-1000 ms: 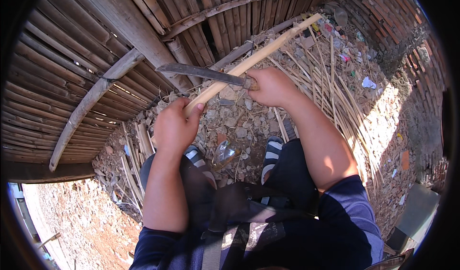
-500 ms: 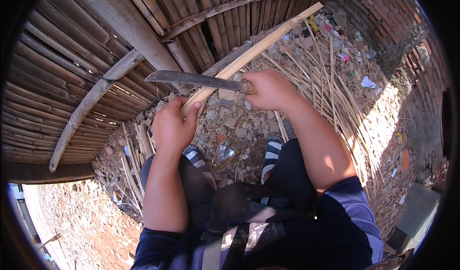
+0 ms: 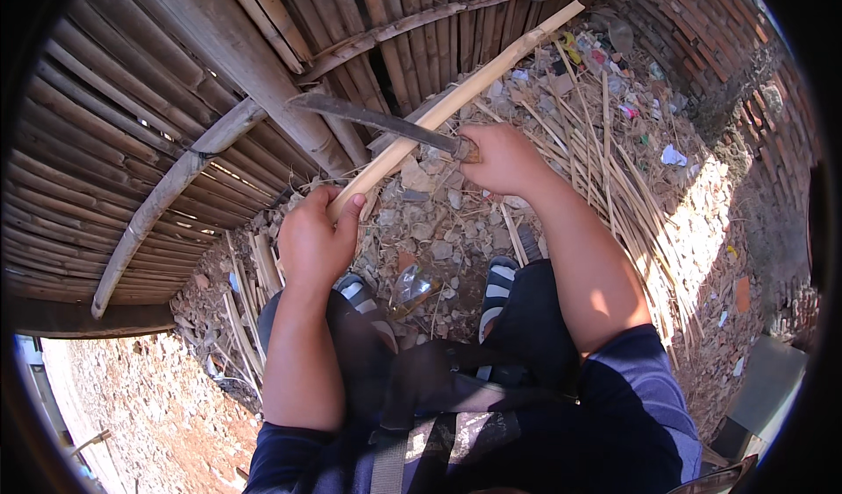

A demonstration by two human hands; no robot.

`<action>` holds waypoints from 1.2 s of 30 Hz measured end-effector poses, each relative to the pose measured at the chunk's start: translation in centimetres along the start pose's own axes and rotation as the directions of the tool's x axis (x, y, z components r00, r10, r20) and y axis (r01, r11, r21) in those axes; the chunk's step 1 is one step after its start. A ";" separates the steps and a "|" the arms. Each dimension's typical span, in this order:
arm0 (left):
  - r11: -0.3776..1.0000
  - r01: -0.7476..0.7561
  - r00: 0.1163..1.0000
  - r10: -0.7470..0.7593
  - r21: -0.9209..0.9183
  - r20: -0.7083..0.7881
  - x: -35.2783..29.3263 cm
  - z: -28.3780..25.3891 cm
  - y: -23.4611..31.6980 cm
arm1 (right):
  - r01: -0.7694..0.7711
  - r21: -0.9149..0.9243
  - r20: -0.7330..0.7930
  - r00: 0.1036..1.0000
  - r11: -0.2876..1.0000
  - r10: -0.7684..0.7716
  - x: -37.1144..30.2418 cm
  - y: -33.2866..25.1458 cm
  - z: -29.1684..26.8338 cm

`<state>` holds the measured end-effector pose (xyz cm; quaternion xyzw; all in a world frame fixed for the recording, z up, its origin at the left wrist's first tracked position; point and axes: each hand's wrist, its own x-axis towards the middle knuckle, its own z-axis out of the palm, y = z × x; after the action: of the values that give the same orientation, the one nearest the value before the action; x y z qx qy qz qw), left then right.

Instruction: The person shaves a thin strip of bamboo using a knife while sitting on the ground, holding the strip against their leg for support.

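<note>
My left hand (image 3: 317, 229) is closed round the near end of a long pale bamboo strip (image 3: 478, 82). The strip slants away from me to the upper right, its far end near the bamboo wall. In my right hand (image 3: 502, 159) is the wooden handle of a machete (image 3: 373, 117). Its long dark blade points to the upper left and lies across the strip, a little beyond my left hand. The palm side of each hand is hidden.
A bamboo slat wall (image 3: 114, 161) with thick poles rises at the left and ahead. Many thin split bamboo strips (image 3: 605, 170) lie on the rubble at the right, before a brick wall (image 3: 693, 29). A clear plastic piece (image 3: 412, 288) lies between my sandalled feet.
My right hand has moved the machete blade farther along the bamboo strip, away from my left hand. The left hand keeps its hold almost unmoved.
</note>
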<state>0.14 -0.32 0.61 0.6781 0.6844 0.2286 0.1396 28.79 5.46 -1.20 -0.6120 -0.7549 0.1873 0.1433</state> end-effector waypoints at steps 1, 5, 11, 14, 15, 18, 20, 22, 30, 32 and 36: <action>1.000 0.006 1.000 -0.006 -0.006 -0.001 0.1 -0.1 0.0 | -0.025 0.104 -0.099 0.994 0.994 0.036 0.3 1.1 0.0; 1.000 -0.008 0.999 0.007 -0.011 -0.051 0.1 0.7 -0.1 | -0.168 0.169 -0.088 0.979 0.971 0.185 0.4 1.5 -1.1; 0.999 -0.003 1.000 0.003 -0.049 -0.009 0.1 1.0 -0.5 | -0.063 0.029 0.043 0.997 0.998 0.062 -0.3 -0.8 -0.7; 0.998 -0.014 0.999 0.012 -0.054 -0.037 0.1 0.6 -0.4 | -0.140 0.196 0.024 0.990 0.970 0.138 0.6 1.6 -0.7; 0.999 -0.012 0.999 0.010 -0.053 -0.040 0.0 0.6 -0.4 | -0.151 0.269 -0.049 0.984 0.951 0.170 0.8 1.7 -0.8; 0.999 -0.004 0.999 0.002 -0.047 -0.054 0.1 0.7 -0.3 | -0.189 0.226 -0.035 0.979 0.956 0.202 0.5 1.4 -0.7; 1.000 -0.002 1.000 0.002 -0.008 -0.029 0.2 0.9 -0.6 | -0.118 0.118 -0.038 0.992 0.986 0.123 0.0 -0.1 0.3; 1.000 0.008 1.000 -0.008 -0.007 -0.015 0.1 0.9 -0.7 | -0.044 0.019 -0.034 0.998 0.999 0.045 -0.2 -0.8 0.6; 0.996 0.070 0.996 -0.067 -0.057 0.057 0.3 0.4 0.3 | -0.146 0.290 -0.053 0.984 0.946 0.168 0.8 2.6 0.1; 0.999 0.053 0.998 -0.053 -0.008 0.018 0.2 0.8 -0.4 | -0.216 0.267 0.020 0.976 0.939 0.219 0.3 -0.2 -0.3; 0.998 0.060 0.997 -0.059 -0.010 0.040 0.3 1.0 -0.3 | -0.043 -0.005 0.125 0.991 0.999 0.043 -0.1 -2.1 0.0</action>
<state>0.38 0.07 -0.41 0.6611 0.7001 0.2148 0.1635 26.99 4.96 -0.22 -0.6154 -0.7491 0.2278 0.0910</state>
